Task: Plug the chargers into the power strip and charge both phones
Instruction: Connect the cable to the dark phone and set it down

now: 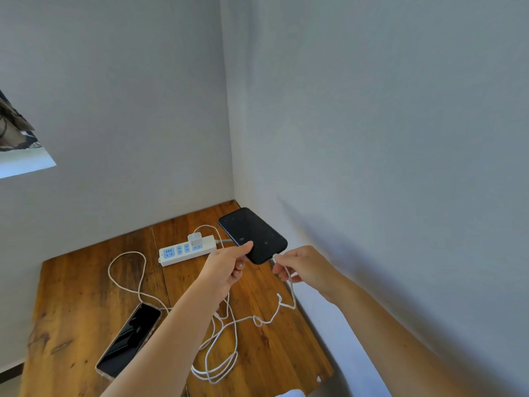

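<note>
The power strip (187, 251) lies on the wooden table (80, 285) just beyond the left hand (229, 267). It holds one white charger (195, 239), seated in the socket at the end nearer the wall corner; the blue-faced sockets toward its other end show nothing plugged in.

The left hand is closed on the near edge of a black phone (253, 234), thumb on the dark screen and fingers curled beneath, holding it lifted and tilted above the table. Just right of it, the right hand (303, 267) pinches the end of a white cable (282, 303) between thumb and fingertips, with the plug tip right at the phone's lower end; whether it is already seated cannot be told. From that hand the cable drops and runs back under the left forearm into loose coils (219, 365) on the table.

A second phone (128, 340) lies flat, screen dark, to the left of the left forearm, with another white cable (126, 270) looping from it toward the strip.

No readable writing or brand shows on anything.
</note>
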A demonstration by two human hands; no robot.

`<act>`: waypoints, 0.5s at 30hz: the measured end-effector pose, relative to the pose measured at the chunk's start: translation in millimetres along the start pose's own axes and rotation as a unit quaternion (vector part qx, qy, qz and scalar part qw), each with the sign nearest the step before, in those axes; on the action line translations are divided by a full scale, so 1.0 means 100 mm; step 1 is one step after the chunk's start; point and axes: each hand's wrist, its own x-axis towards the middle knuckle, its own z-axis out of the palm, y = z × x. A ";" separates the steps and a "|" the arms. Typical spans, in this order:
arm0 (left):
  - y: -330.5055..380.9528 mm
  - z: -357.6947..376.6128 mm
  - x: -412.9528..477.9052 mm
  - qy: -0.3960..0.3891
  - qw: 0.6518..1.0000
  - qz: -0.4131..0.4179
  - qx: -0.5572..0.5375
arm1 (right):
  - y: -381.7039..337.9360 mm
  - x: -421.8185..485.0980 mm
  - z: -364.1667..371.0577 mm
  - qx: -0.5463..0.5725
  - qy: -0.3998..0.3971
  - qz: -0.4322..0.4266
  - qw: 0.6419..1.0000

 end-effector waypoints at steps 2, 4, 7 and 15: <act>-0.02 -0.03 0.01 -0.011 1.000 0.000 -0.008 | 0.03 0.03 -0.04 0.014 -0.007 0.017 1.000; -0.02 -0.05 0.01 -0.020 1.000 0.003 0.000 | 0.07 0.07 -0.07 0.050 0.008 0.032 0.998; -0.02 -0.05 0.03 -0.029 0.999 0.007 0.039 | 0.13 0.11 -0.12 0.133 0.006 0.029 0.991; -0.08 -0.14 0.07 -0.097 0.987 0.027 0.126 | 0.28 0.22 -0.08 0.231 -0.024 0.032 0.972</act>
